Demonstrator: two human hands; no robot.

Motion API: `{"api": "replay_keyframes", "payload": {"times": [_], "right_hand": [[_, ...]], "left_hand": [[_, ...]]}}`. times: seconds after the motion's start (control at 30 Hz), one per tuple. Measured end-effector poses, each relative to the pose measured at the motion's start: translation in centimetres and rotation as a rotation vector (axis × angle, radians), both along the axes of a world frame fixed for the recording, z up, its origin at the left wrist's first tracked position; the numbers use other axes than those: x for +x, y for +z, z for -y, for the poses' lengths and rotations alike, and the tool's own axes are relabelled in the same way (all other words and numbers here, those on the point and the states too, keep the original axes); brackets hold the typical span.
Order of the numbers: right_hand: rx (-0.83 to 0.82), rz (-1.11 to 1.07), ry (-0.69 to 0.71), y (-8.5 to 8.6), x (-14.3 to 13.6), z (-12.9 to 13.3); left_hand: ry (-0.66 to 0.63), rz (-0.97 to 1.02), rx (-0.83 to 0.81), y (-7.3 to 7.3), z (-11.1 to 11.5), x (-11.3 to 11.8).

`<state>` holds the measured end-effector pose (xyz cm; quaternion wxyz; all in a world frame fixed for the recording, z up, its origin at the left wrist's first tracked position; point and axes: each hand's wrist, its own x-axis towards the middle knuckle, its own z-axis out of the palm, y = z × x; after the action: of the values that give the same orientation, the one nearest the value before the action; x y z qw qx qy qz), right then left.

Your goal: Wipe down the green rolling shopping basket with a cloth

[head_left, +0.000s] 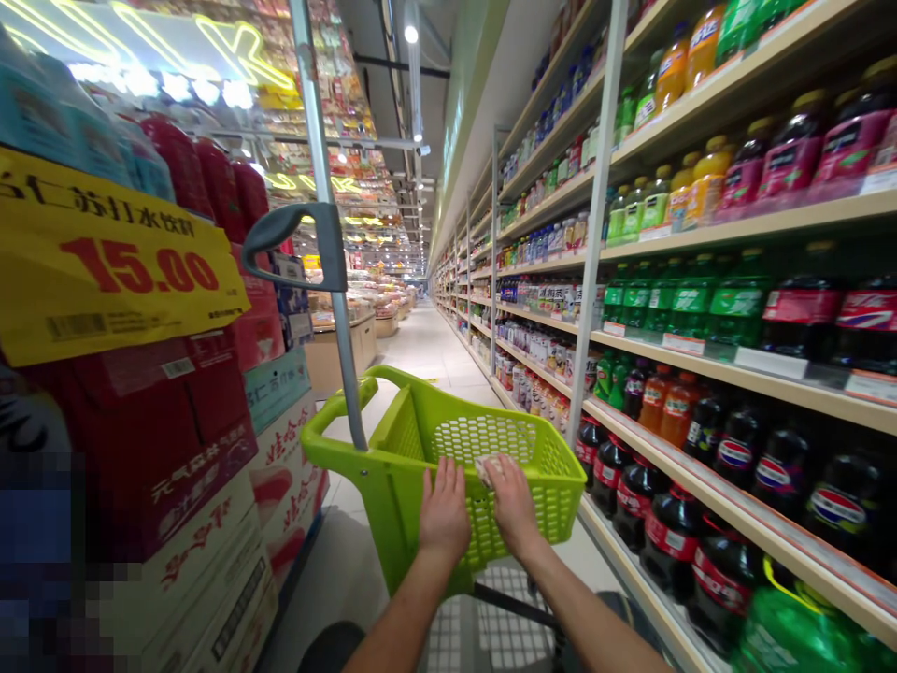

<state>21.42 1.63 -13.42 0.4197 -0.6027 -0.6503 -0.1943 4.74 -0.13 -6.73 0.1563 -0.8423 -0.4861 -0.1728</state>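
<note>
A green plastic shopping cart basket (392, 477) with perforated walls stands right in front of me. My left hand (446, 509) lies against its near side, fingers stretched out and close together, tips at the rim. Beside it, my right hand (513, 500) is closed over a pale, crumpled cloth (486, 467) at the same rim. Much of the cloth is hidden under the fingers. A grey metal pole (329, 187) with a dark grey loop handle (298, 245) rises from the cart's left side.
Shelves (701, 355) of bottled drinks run along the right, close to the basket. Stacked drink cartons (203, 523) and a yellow price sign (126, 262) stand close on the left. A pale tiled aisle (420, 341) stretches ahead between the shelves and displays.
</note>
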Motion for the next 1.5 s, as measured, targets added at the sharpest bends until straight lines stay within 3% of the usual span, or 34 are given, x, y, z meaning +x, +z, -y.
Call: {"api": "replay_keyframes", "payload": {"times": [0.1,0.23,0.3,0.5,0.7,0.9,1.1,1.33,1.5], "right_hand": [[0.022,-0.03,-0.038,-0.8,3.9,0.5],[0.023,-0.127,-0.241,-2.2,11.5,2.3],[0.021,-0.155,-0.3,-2.6,12.6,2.6],[0.004,-0.069,-0.113,-2.5,8.8,1.2],[-0.005,-0.187,-0.234,-1.7,10.2,0.9],[-0.03,-0.047,0.016,-1.1,3.0,-1.0],[-0.056,-0.139,-0.15,-1.2,5.6,-0.8],[-0.043,-0.084,-0.022,-1.1,0.3,-2.8],[-0.022,-0.176,-0.124,-1.7,3.1,-3.3]], "left_hand": [[-0.017,-0.021,-0.015,-0.5,0.0,0.0],[0.01,-0.029,-0.055,-0.3,0.0,-0.5],[0.027,-0.025,-0.07,-0.2,0.0,-0.2],[0.044,-0.062,-0.105,0.6,-0.1,0.1],[0.158,-0.063,0.053,1.0,-1.2,-2.2],[0.18,-0.099,0.041,1.1,-1.4,-3.1],[0.181,-0.087,0.071,0.9,-1.6,-4.3],[0.193,-0.096,0.06,0.5,-2.3,-4.3],[0.18,-0.087,0.004,0.8,-3.1,-4.3]]}}
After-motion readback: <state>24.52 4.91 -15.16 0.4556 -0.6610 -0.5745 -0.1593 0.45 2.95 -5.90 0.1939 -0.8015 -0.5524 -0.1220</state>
